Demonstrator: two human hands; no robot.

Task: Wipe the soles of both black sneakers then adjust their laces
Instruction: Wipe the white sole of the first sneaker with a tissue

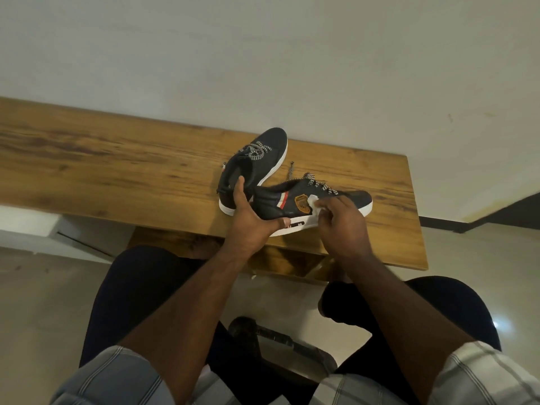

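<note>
Near sneaker (309,200): tilted on its side at the front edge of the wooden table (117,171).
Left hand (251,214): fingers curled around its heel.
Right hand (342,220): fingers pinch a white cloth (314,209) against its side.
Far sneaker (257,162): just behind, upright on the table.

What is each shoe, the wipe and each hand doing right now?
Near sneaker: held at the table's near edge, side toward the camera, laces loose.
Far sneaker: upright on the table, laces loose.
Wipe: pressed against the near sneaker's side.
Left hand: grips the near sneaker's heel.
Right hand: holds the wipe.
</note>
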